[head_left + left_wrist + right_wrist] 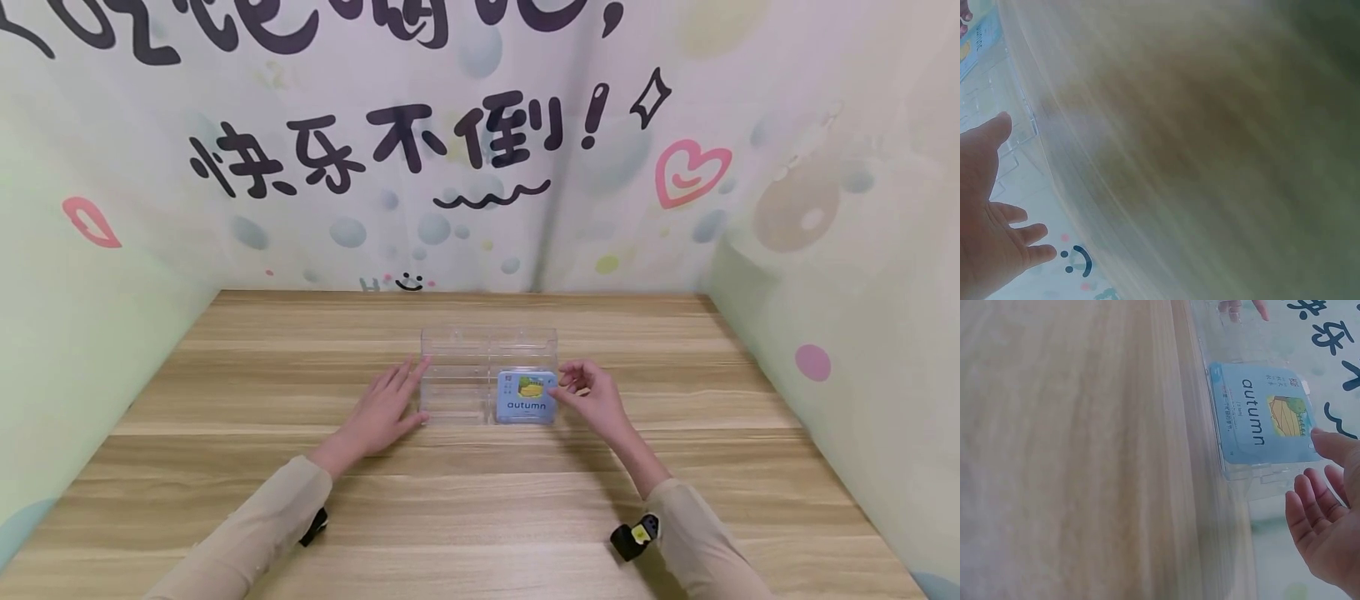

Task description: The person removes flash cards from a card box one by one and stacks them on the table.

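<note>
A clear plastic holder (pixel 455 392) with side-by-side compartments stands on the table. Its front right compartment holds a blue card (pixel 527 408) printed "autumn" with a small yellow field picture; whether more cards lie behind it I cannot tell. My left hand (pixel 382 410) rests at the holder's left side, fingers extended and thumb near the front corner. At the card's right edge is my right hand (pixel 596 398), its thumb (pixel 1329 445) touching the edge, the other fingers loosely bent beside the holder. The right wrist view shows the card (pixel 1263 415) sideways.
The wood-grain table (pixel 480 517) reaches back to a printed cloth wall (pixel 480 242) close behind the holder. Pale side walls flank the table. A black wrist device (pixel 633 537) sits under the right sleeve, another (pixel 315 527) under the left.
</note>
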Tool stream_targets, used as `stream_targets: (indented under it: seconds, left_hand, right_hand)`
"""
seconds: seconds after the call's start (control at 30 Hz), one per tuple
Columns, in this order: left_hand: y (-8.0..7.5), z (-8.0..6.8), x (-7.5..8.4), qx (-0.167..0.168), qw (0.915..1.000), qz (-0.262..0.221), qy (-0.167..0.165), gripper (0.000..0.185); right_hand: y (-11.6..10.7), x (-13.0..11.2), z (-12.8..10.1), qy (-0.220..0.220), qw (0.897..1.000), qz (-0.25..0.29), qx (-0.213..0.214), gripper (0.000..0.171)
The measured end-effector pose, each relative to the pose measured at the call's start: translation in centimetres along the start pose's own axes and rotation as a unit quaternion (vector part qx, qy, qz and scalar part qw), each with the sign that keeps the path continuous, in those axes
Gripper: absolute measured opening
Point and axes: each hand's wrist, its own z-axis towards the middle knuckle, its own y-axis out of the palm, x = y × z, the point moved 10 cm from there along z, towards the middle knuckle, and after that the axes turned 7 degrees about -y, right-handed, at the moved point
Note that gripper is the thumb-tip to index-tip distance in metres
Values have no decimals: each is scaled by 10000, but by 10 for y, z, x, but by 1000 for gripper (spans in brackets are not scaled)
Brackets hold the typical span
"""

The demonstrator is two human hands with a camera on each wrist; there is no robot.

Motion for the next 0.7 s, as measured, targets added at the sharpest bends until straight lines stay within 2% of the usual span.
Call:
stream_targets:
  seconds: [0.1, 0.27, 0.53, 0.7]
  left_hand:
    - [-1, 0, 0, 6, 10000, 11, 34, 81]
    - [0, -1, 0, 20, 9999, 16, 111, 81]
    - [0, -1, 0, 31, 9999, -25, 113, 80]
    - [-1, -1, 1, 64, 9999, 32, 127, 82]
  right_hand:
    - [2, -11, 0, -32, 10000, -50, 9, 28]
    - [3, -14, 0, 19, 10000, -37, 79, 23]
    - [4, 25, 5, 138, 9997, 73, 204, 19]
    - [4, 30, 5, 208, 9994, 118, 231, 15]
